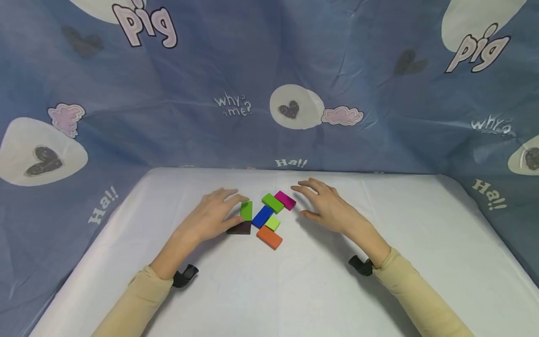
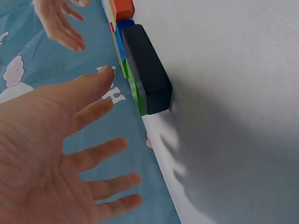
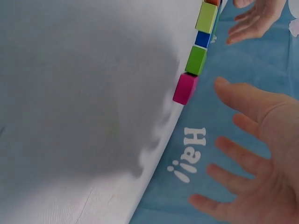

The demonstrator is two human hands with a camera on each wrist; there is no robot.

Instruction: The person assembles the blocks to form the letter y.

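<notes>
Several coloured blocks lie close together on the white table. My left hand (image 1: 212, 213) hovers with spread fingers by the left end of the group, nearest a green block (image 1: 246, 210) and a black block (image 2: 147, 70). The left wrist view shows a gap between that hand's fingers and the blocks. On the other side, my right hand (image 1: 328, 203) hangs above the table, its fingers loosely bent and holding nothing. Closest to it is a magenta block (image 3: 186, 88), with another green block (image 1: 273, 203) touching it. A blue block (image 1: 263, 216), a lime block (image 1: 273, 223) and an orange block (image 1: 269, 237) fill the middle and front.
White cloth covers the table (image 1: 311, 290). Behind and along the sides hangs a blue printed curtain (image 1: 252, 56) with hearts, clouds and lettering. Black straps with small mounts (image 1: 185, 276) sit at both wrists, below tan sleeves (image 1: 417, 285).
</notes>
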